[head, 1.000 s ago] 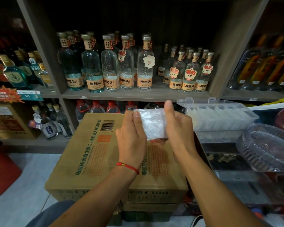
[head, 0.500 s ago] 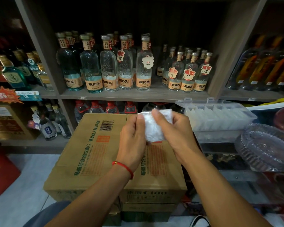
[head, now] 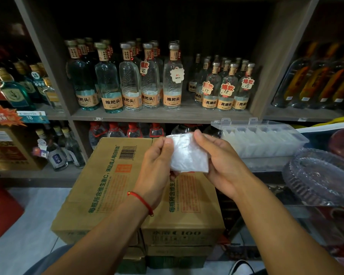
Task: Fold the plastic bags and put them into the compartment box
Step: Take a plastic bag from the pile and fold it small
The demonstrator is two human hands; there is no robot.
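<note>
A thin, crinkled, translucent white plastic bag (head: 189, 153), folded to a small pad, is pinched in mid-air at its side edges by the left hand (head: 157, 165) and right hand (head: 222, 165). Being light, limp and slippery, it is best gripped at the folds. The clear plastic compartment box (head: 262, 139) is seen just right, above stacked brown cardboard cartons (head: 107, 187), before dark bottle shelves (head: 167, 116).

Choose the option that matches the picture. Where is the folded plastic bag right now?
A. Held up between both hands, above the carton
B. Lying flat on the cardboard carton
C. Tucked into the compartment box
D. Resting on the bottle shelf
A: the left hand and right hand each pinch a side of the folded plastic bag, which hangs above the cardboard carton, with the clear compartment box off to the right.
</note>
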